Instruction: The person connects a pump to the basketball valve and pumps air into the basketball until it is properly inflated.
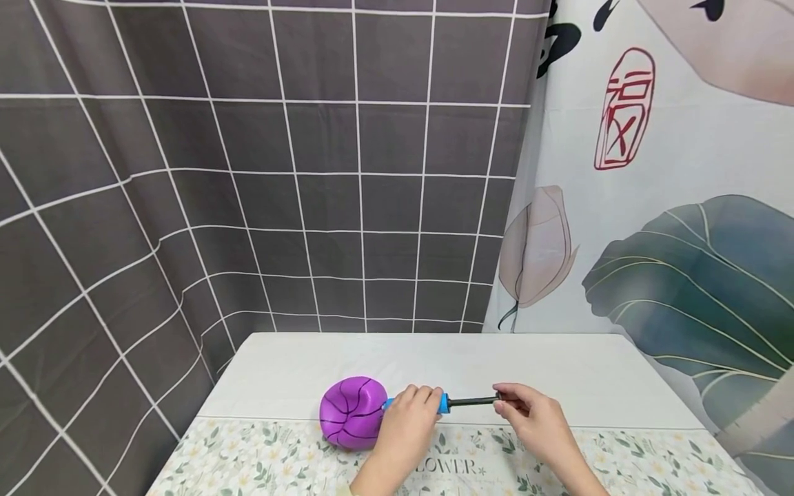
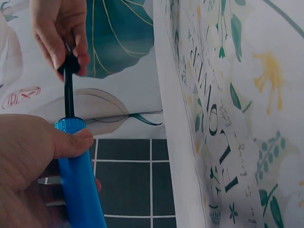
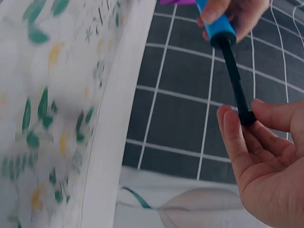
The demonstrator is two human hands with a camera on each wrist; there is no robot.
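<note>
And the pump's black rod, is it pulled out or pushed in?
Out: the black rod shows between the blue barrel and the right hand.

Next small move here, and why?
Probably push the rod into the pump with the right grip, the left grip holding the pump steady. The rod stands well out of the pump, the right grip pinches its end, and the ball by the pump's other end looks dented. Whether they're joined is hidden.
</note>
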